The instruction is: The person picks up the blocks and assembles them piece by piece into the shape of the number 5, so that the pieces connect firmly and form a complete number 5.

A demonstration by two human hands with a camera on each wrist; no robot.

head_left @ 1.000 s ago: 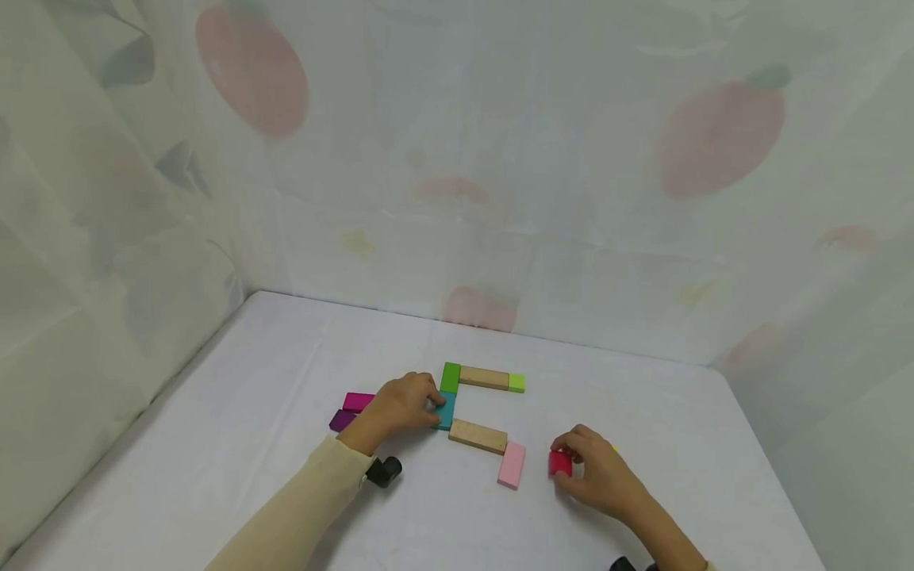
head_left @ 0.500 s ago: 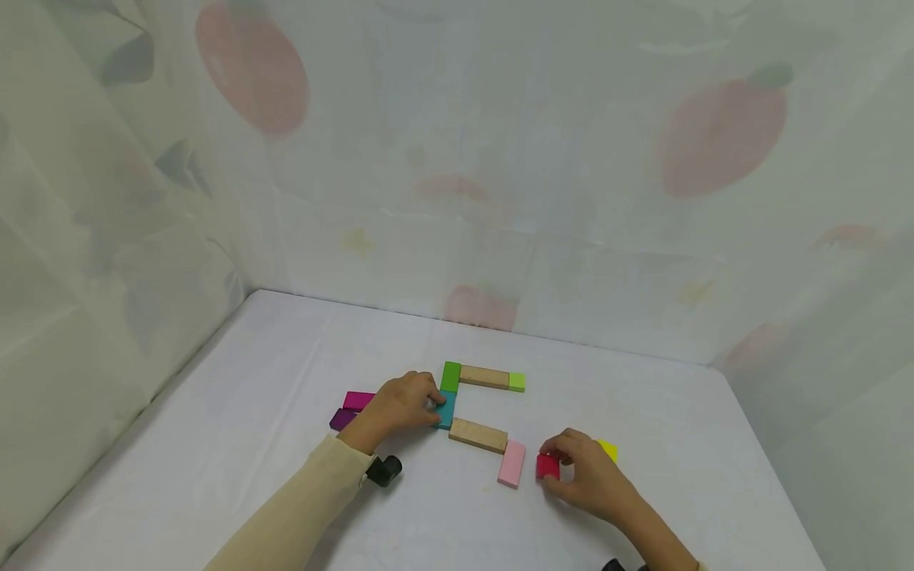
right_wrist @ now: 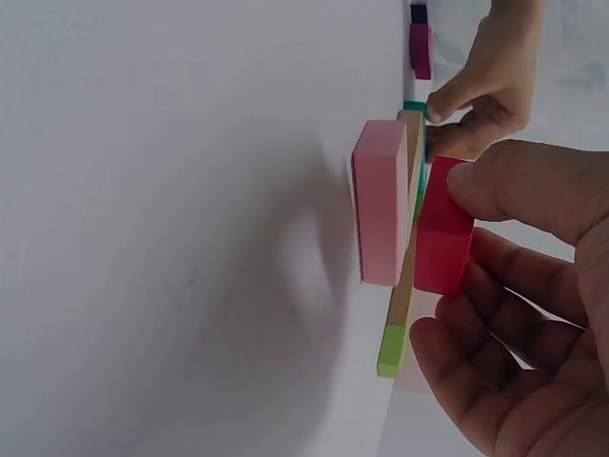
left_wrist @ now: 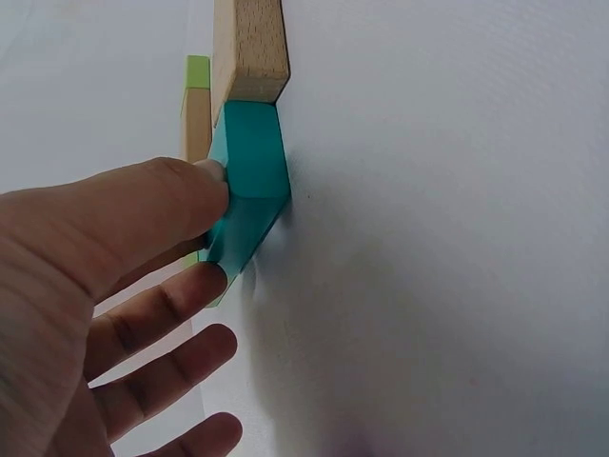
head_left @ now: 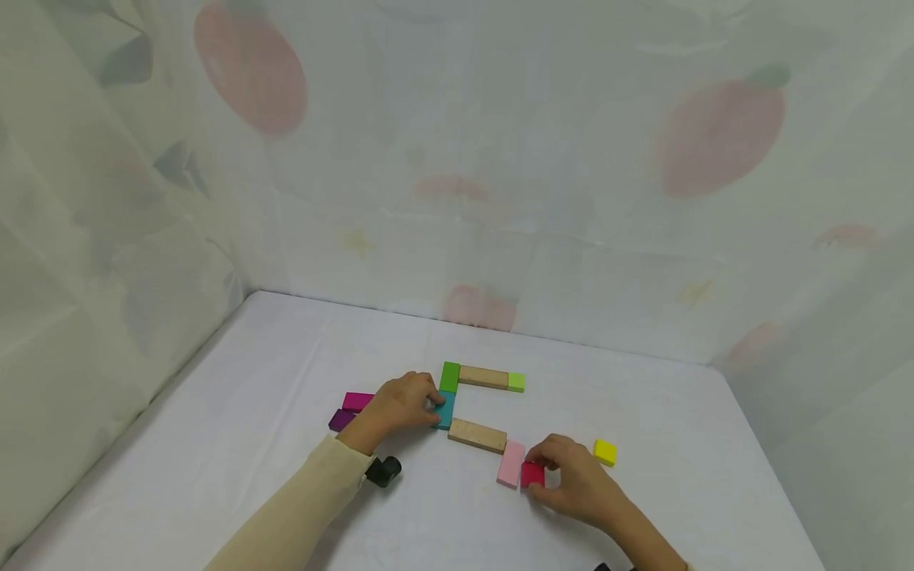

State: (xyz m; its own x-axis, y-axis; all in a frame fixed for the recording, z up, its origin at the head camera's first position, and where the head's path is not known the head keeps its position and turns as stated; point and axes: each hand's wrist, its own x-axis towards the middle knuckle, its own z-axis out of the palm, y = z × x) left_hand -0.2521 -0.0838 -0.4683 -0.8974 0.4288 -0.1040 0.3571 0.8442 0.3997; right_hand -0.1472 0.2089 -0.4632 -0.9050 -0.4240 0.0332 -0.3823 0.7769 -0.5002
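My left hand (head_left: 401, 404) has thumb and fingers on a teal block (head_left: 445, 411), pinching it where it lies on the table. In the left wrist view, the thumb bears on the teal block (left_wrist: 255, 152) close to a natural wood block (left_wrist: 252, 48). With thumb and fingers, my right hand (head_left: 574, 480) grips a red block (head_left: 532, 475). The red block is just right of a pink block (head_left: 510, 464); in the right wrist view a thin gap seems to part the red block (right_wrist: 444, 228) from the pink block (right_wrist: 381, 200).
A green block (head_left: 450, 377), a wood block (head_left: 483, 377) and a lime block (head_left: 516, 382) join behind the teal one. Another wood block (head_left: 478, 435) reaches toward the pink one. Magenta (head_left: 359, 402) and purple blocks (head_left: 341, 420) lie left; a yellow block (head_left: 604, 452) lies right.
My right hand has moved left with the red block, bringing it up beside the pink block. The yellow block has come fully into sight behind that hand. My left hand stays put.
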